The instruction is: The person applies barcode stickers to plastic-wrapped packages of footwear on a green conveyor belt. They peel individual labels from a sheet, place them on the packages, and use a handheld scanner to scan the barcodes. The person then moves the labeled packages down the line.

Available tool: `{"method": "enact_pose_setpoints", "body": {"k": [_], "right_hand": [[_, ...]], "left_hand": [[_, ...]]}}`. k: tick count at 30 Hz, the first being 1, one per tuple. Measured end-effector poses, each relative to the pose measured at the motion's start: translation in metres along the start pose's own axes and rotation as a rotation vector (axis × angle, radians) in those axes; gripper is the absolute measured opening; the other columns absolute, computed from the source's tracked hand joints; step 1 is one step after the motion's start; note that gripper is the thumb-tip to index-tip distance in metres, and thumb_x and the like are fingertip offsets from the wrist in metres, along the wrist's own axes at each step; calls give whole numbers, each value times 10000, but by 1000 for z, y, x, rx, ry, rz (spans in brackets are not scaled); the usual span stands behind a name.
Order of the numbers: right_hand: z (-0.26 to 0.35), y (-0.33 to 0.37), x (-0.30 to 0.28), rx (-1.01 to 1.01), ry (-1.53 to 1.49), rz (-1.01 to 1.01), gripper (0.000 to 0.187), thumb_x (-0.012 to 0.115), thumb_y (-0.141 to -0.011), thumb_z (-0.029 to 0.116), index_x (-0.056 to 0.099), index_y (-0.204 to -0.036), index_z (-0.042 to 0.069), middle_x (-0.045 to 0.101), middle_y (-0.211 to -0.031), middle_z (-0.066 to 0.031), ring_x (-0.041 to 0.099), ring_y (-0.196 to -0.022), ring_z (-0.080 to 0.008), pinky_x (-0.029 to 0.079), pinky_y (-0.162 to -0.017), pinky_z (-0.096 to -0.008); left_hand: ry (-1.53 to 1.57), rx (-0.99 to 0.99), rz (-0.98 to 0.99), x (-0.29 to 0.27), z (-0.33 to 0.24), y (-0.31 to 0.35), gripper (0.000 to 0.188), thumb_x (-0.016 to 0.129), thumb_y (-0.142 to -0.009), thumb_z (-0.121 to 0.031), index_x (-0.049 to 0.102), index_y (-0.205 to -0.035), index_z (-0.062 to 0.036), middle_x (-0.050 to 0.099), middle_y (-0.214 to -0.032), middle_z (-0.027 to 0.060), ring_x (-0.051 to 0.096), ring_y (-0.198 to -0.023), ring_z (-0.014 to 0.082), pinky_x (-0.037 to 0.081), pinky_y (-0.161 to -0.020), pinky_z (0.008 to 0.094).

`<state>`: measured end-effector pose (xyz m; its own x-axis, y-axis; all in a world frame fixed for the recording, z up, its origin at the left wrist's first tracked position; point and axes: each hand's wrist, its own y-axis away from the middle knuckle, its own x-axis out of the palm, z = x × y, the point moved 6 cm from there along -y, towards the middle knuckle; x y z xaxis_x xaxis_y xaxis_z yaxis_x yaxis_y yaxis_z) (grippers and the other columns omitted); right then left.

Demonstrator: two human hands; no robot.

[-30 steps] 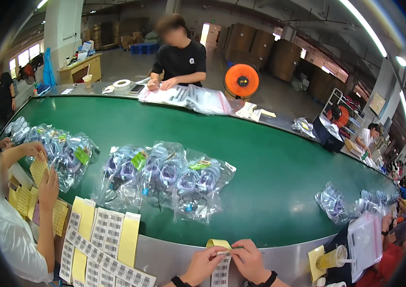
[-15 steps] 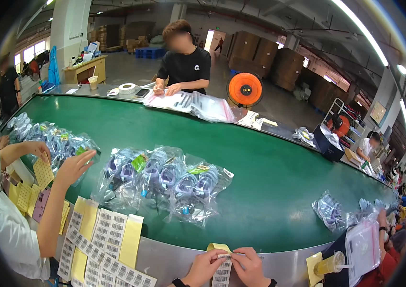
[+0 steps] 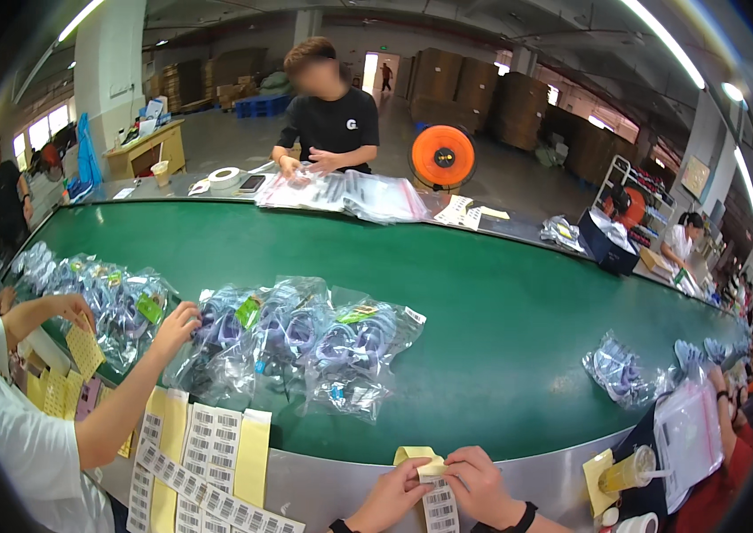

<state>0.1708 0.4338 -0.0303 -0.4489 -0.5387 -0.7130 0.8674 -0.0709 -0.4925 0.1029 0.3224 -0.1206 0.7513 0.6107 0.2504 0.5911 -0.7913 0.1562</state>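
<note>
At the near edge of the table, my left hand (image 3: 392,496) and my right hand (image 3: 481,487) pinch a strip of barcode stickers (image 3: 440,510) between them. Its yellow backing (image 3: 419,456) curls up and over at the fingertips. Whether a single sticker is peeled loose cannot be made out. Beyond my hands, on the green belt, lie clear bags of bluish-purple shoes (image 3: 359,345) with green tags. To my left, several sheets of barcode stickers (image 3: 212,437) overlap on the metal edge.
A co-worker's hand (image 3: 179,329) reaches to the bagged shoes from the left. Across the belt another person (image 3: 330,124) handles plastic bags (image 3: 341,194) near an orange fan (image 3: 443,156). At right stand a drink cup (image 3: 630,471) and more bagged shoes (image 3: 614,369).
My hands have shifted slightly right, and the yellow backing is folded further back over the strip. The left co-worker's hand has moved right to the bagged shoes. The person opposite has raised one hand.
</note>
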Motion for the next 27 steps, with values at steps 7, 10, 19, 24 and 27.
{"method": "enact_pose_setpoints", "body": {"k": [7,10,19,24,27], "right_hand": [[-122,-38,-70,368,-617,-350,219,611,-845,28,600,-1062,-5,596,-1006,-65,567,-984,-140,480,-840,-291],[-250,-29,-113,552,-459,-420,676,662,-818,83,328,-1406,65,506,-1287,-195,571,-959,-168,482,-834,-311],[-357,42,-254,1009,1178,-372,462,507,-896,109,454,-1344,213,585,-1039,-224,588,-1007,-376,484,-828,-473],[-404,97,-249,1185,1116,34,631,581,-857,130,346,-1433,233,611,-1098,-262,615,-1029,-382,473,-890,-482],[-406,80,-252,1021,1032,-109,710,605,-792,36,326,-1425,195,648,-923,-238,646,-872,-399,503,-776,-489]], "left_hand": [[-116,-75,-56,0,-3,-2,479,619,-879,-10,433,-1319,12,638,-1081,120,644,-933,129,512,-757,229],[-148,32,-65,8,-6,-8,477,602,-864,30,439,-1312,11,635,-1059,119,643,-894,137,513,-735,222],[-159,-37,-106,16,-9,-8,444,585,-869,35,440,-1288,39,632,-1063,124,644,-897,143,533,-730,234],[-26,-79,-92,14,-12,-4,408,605,-916,-42,481,-1303,-14,626,-1137,101,598,-1013,133,482,-846,245],[81,-86,-104,21,-7,-8,366,599,-920,-42,506,-1271,1,638,-1092,90,605,-956,125,482,-809,236]]}}
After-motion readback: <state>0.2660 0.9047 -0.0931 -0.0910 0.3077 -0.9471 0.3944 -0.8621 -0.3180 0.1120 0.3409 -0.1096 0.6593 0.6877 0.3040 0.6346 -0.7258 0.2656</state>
